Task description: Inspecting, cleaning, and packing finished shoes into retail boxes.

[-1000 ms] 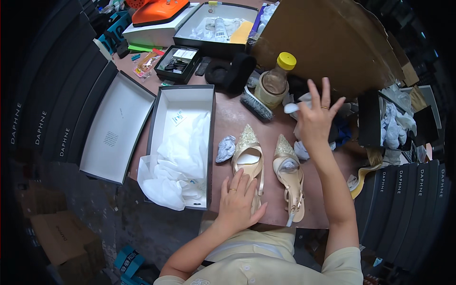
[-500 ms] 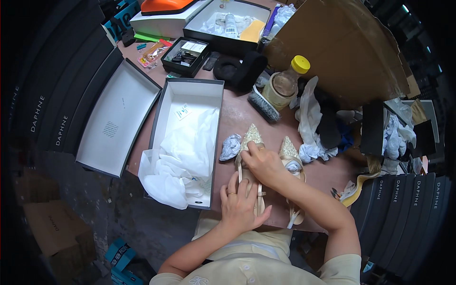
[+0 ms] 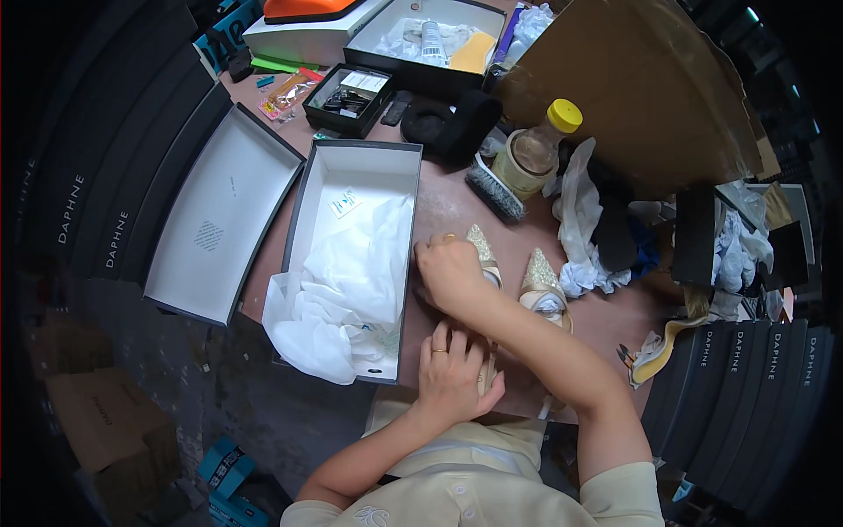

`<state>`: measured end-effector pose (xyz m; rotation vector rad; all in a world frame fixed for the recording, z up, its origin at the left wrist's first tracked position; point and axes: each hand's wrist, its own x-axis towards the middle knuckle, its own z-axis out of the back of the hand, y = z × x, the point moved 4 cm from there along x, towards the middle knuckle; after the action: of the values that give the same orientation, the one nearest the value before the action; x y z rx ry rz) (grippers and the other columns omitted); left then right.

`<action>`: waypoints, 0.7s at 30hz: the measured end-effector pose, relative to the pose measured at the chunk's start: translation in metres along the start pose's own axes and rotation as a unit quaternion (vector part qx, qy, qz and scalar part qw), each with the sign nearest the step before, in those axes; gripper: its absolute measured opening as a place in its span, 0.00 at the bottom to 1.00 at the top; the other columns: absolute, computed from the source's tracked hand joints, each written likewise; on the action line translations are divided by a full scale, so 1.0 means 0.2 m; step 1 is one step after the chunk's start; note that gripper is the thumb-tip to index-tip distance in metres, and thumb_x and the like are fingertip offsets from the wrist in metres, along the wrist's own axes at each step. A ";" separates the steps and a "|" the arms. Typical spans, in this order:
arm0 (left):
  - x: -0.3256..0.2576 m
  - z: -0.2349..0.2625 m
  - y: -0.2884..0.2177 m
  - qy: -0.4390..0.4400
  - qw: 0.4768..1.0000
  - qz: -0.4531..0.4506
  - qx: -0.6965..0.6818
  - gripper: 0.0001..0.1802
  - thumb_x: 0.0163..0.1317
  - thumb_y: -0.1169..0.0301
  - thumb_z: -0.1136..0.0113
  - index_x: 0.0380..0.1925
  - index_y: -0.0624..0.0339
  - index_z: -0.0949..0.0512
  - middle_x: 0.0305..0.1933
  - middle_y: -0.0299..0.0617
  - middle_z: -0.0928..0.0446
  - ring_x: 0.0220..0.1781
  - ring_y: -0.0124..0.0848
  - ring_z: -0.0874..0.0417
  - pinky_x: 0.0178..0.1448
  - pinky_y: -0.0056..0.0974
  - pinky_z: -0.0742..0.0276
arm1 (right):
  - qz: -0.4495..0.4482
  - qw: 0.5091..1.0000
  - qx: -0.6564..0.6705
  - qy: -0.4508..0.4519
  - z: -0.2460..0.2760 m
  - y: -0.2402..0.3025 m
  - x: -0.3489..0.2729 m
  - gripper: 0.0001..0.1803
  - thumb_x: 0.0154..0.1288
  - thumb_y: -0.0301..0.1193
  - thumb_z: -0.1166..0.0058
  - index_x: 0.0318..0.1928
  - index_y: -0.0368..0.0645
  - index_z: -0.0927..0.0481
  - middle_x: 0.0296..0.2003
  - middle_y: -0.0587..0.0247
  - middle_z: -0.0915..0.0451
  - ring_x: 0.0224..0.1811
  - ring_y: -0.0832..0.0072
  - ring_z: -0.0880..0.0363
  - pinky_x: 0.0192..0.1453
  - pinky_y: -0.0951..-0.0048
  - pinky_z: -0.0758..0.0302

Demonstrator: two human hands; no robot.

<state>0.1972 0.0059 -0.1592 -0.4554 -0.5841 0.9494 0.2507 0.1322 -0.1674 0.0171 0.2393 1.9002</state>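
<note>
Two glittery, pale gold pointed-toe shoes lie side by side near the table's front edge, toes away from me. My left hand (image 3: 452,371) grips the back part of the left shoe (image 3: 480,241), fingers over one side and thumb at the other; much of that shoe is hidden. Just left of its toe, my right hand (image 3: 446,270) is closed with fingers curled down, over the spot where a crumpled paper ball lay; the ball is now covered. Crumpled paper fills the opening of the right shoe (image 3: 538,274), partly behind my right forearm.
An open shoe box (image 3: 414,176) holding white tissue paper stands left, its lid (image 3: 189,237) beyond. Farther back are a brush (image 3: 496,193), a jar with a yellow-capped bottle (image 3: 536,149) and a small black box (image 3: 347,123). Stacked dark boxes (image 3: 738,378) flank the right.
My right hand has moved left from the left shoe's toe onto the crumpled paper ball, which it now covers. My left hand stays on the shoe. The view has shifted slightly.
</note>
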 end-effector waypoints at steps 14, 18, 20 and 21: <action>-0.03 -0.02 0.02 -0.029 0.999 0.003 -0.020 0.30 0.44 0.58 0.39 0.48 0.64 0.25 0.48 0.51 0.31 0.53 0.49 0.33 0.51 0.46 0.35 | 0.137 0.964 -0.009 -0.229 0.04 -0.21 -0.48 0.15 0.44 0.27 0.45 0.38 0.39 0.23 0.34 0.60 0.28 0.37 0.66 0.29 0.38 0.67 0.31; -0.03 -0.03 0.03 -0.040 0.999 0.007 -0.032 0.30 0.43 0.59 0.39 0.47 0.65 0.25 0.47 0.52 0.30 0.52 0.50 0.32 0.51 0.48 0.33 | 0.125 0.973 -0.057 -0.185 0.02 -0.14 -0.47 0.16 0.48 0.28 0.44 0.40 0.36 0.23 0.33 0.60 0.28 0.35 0.67 0.30 0.36 0.67 0.32; -0.02 -0.04 0.03 -0.044 0.998 0.008 -0.037 0.30 0.43 0.59 0.40 0.47 0.66 0.25 0.47 0.53 0.30 0.52 0.51 0.32 0.51 0.48 0.32 | 0.099 0.985 -0.017 -0.140 0.00 -0.14 -0.48 0.17 0.48 0.28 0.45 0.41 0.36 0.24 0.33 0.60 0.28 0.35 0.68 0.30 0.35 0.69 0.34; -0.02 -0.03 0.03 -0.042 0.998 0.007 -0.036 0.30 0.42 0.59 0.40 0.47 0.66 0.25 0.47 0.53 0.30 0.52 0.52 0.32 0.52 0.48 0.32 | 0.112 0.983 -0.026 -0.146 0.01 -0.13 -0.48 0.16 0.48 0.29 0.46 0.39 0.37 0.24 0.32 0.60 0.29 0.35 0.68 0.30 0.36 0.69 0.33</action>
<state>0.1962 0.0037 -0.1687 -0.4868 -0.6937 0.9664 0.3087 0.0509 -0.1598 0.2958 -0.0130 2.0982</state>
